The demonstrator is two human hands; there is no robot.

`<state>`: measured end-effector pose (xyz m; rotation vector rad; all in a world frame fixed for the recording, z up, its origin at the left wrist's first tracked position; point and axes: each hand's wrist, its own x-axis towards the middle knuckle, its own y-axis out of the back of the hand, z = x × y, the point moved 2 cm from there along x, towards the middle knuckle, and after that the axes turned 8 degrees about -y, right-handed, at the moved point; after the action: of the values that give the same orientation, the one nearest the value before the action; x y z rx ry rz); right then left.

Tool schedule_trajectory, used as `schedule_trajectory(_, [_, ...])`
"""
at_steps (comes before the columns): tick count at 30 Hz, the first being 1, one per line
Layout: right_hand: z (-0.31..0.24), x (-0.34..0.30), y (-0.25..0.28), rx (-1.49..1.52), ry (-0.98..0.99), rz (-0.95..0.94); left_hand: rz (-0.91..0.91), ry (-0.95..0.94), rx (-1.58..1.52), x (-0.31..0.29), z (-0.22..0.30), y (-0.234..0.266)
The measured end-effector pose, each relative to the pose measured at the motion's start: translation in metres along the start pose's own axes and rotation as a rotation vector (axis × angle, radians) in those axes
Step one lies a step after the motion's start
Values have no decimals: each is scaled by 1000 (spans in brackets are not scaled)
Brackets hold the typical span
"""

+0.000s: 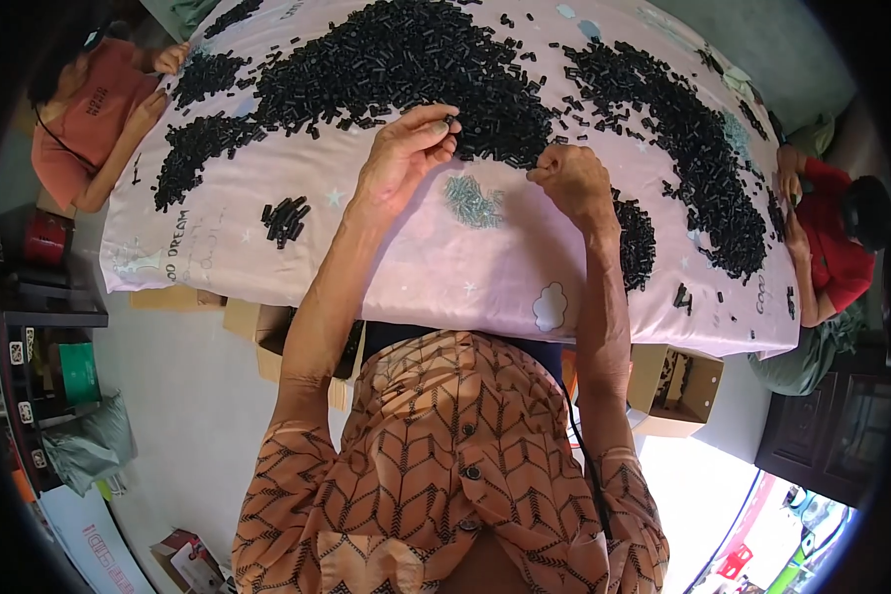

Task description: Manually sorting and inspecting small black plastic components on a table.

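Observation:
A small black tube-shaped piece (pixel 452 121) is pinched between the thumb and fingertips of my left hand (pixel 406 148), just over the near edge of a big heap of similar black pieces (pixel 386 64). My right hand (pixel 572 180) is closed, its fingers curled together; whatever it may hold is hidden. Between and below both hands lies a little pile of pale, see-through slender pieces (pixel 473 202). Beside my right forearm sits a smaller mound of black pieces (pixel 635 243). A small separate cluster of black pieces (pixel 285 220) rests left of my left forearm.
A pink printed cloth (pixel 426 287) covers the table. One person (pixel 89 129) works at the left edge, another in red (pixel 841 228) at the right, near a long band of black pieces (pixel 703 168). Cardboard boxes (pixel 675 391) stand under the near edge.

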<state>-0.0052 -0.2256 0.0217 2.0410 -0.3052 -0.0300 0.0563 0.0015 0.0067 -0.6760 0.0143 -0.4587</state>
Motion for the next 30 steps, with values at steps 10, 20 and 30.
schedule_trajectory(10, [8, 1, -7, -88, 77, 159, -31, 60, -18, -1, -7, -8])
schedule_trajectory(20, [-1, -1, 0, -93, 48, 70, -70, 31, 12, -5, -8, -14])
schedule_trajectory(30, [-35, -14, 10, 1090, 134, -161, -94, -132, 186, -10, -2, -28])
